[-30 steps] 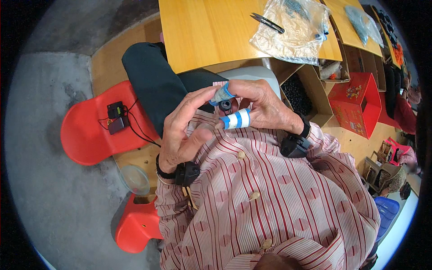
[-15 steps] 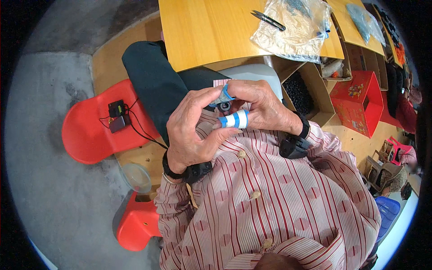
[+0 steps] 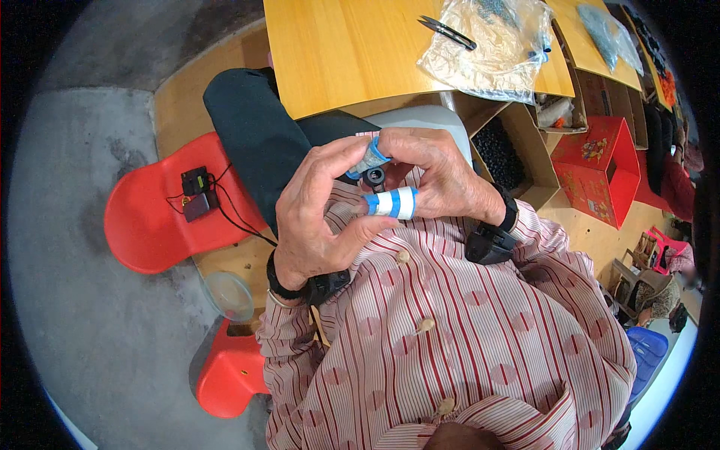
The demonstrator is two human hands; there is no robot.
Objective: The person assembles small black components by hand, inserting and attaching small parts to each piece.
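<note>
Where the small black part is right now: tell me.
In the head view, the small black part sits just above centre, held between the taped fingertips of the right hand, with the left hand close on its left.

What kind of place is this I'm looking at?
Probably a small workshop: black snips lie partly over a clear plastic bag on a wooden table, a cardboard box holds many small black pieces, and wrapped fingers hold a small dark part.

The right hand [image 3: 457, 180] holds a small dark part [image 3: 373, 178] with a round opening; the left hand [image 3: 309, 225] curves beside it. Black snips [image 3: 448, 32] lie across a clear plastic bag's [image 3: 484, 71] edge on the table [image 3: 341, 56].
</note>
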